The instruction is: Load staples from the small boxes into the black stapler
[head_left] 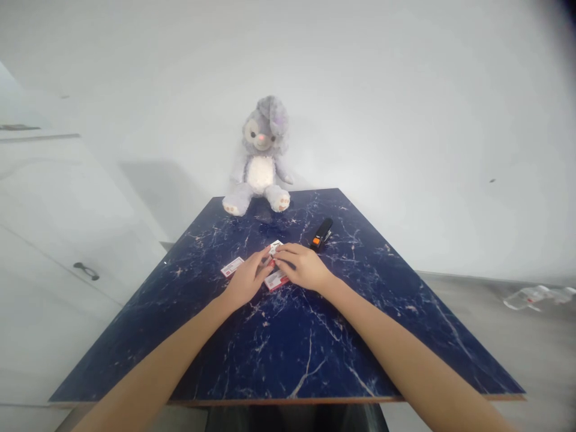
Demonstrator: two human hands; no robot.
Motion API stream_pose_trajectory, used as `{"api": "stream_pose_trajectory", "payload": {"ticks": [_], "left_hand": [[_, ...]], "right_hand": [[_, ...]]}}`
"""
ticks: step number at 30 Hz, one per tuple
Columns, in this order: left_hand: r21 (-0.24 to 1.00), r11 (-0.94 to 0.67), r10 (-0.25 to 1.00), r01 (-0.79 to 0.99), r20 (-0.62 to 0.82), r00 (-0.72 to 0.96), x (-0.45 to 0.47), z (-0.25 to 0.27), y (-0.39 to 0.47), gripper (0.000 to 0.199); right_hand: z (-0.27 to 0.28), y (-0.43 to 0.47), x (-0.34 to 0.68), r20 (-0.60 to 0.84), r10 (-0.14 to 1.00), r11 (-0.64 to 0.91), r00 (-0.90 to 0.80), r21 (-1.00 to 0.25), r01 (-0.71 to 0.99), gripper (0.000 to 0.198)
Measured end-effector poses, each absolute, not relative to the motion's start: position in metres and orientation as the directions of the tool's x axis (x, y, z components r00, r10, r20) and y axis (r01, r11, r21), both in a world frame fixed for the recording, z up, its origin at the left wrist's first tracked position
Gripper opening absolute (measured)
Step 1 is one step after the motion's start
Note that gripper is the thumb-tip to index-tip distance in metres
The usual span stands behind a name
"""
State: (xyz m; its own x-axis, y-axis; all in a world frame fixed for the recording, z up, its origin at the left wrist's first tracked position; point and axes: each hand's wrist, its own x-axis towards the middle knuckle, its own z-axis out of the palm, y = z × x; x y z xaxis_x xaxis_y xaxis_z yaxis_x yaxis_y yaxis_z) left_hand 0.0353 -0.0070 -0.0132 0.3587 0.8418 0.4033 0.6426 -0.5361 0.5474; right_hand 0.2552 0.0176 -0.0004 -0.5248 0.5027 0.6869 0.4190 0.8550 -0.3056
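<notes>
Near the middle of the table, my left hand (246, 279) and my right hand (306, 267) meet fingertip to fingertip. Their fingers are bent around a small white-and-red box (276, 246), which they partly cover. Under my right hand lies a second white-and-red box (275, 281), its near side showing. Another flat white-and-red box (232, 267) rests to the left of my left hand, apart from it. A black stapler (321, 234) with an orange patch lies just beyond my right hand. Fine print on the boxes is too small to read.
A grey plush rabbit (261, 174) sits at the far end of the dark blue marbled table (288, 354), against the white wall. On the left stands a white cabinet (45, 240) with a dark handle (86, 271). Clear plastic packaging (537, 297) lies on the floor at right.
</notes>
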Motion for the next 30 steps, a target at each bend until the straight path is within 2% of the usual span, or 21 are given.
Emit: {"api": "stream_pose_trajectory", "payload": {"ticks": [2, 5, 10, 14, 17, 21, 23, 25, 27, 30], "left_hand": [[0.510, -0.584, 0.810, 0.632, 0.421, 0.409, 0.036, -0.013, -0.008, 0.048], [0.456, -0.641, 0.765, 0.617, 0.447, 0.464, 0.036, -0.010, -0.010, 0.048], [0.383, -0.666, 0.722, 0.640, 0.544, 0.427, 0.035, -0.009, -0.009, 0.051], [0.352, -0.674, 0.691, 0.649, 0.611, 0.386, 0.035, -0.009, -0.009, 0.053], [0.328, -0.686, 0.667, 0.650, 0.641, 0.381, 0.035, -0.007, -0.012, 0.051], [0.302, -0.714, 0.622, 0.632, 0.688, 0.373, 0.033, -0.007, -0.012, 0.049], [0.291, -0.717, 0.604, 0.633, 0.714, 0.355, 0.032, -0.009, -0.010, 0.049], [0.274, -0.711, 0.599, 0.648, 0.719, 0.353, 0.032, -0.012, -0.007, 0.048], [0.266, -0.698, 0.622, 0.665, 0.685, 0.379, 0.033, -0.013, -0.005, 0.046], [0.280, -0.681, 0.670, 0.676, 0.612, 0.421, 0.035, -0.015, -0.004, 0.043]], "right_hand": [[0.001, 0.013, 0.250, 0.695, 0.497, 0.858, -0.519, -0.308, 0.410, 0.019], [0.004, 0.009, 0.249, 0.688, 0.554, 0.817, -0.468, -0.343, 0.463, 0.011], [0.004, 0.008, 0.251, 0.703, 0.569, 0.810, -0.426, -0.391, 0.436, 0.007], [0.002, 0.003, 0.246, 0.705, 0.551, 0.828, -0.447, -0.392, 0.401, 0.028], [0.001, -0.002, 0.245, 0.699, 0.533, 0.834, -0.476, -0.342, 0.432, 0.041], [0.001, -0.006, 0.243, 0.695, 0.510, 0.845, -0.508, -0.293, 0.447, 0.040], [0.001, -0.006, 0.240, 0.716, 0.563, 0.809, -0.412, -0.375, 0.454, 0.034], [-0.001, -0.003, 0.237, 0.689, 0.668, 0.724, -0.281, -0.514, 0.461, 0.028], [-0.003, 0.002, 0.235, 0.582, 0.783, 0.609, -0.220, -0.646, 0.460, 0.024], [-0.007, 0.007, 0.235, 0.406, 0.877, 0.481, -0.258, -0.744, 0.463, 0.017]]}}
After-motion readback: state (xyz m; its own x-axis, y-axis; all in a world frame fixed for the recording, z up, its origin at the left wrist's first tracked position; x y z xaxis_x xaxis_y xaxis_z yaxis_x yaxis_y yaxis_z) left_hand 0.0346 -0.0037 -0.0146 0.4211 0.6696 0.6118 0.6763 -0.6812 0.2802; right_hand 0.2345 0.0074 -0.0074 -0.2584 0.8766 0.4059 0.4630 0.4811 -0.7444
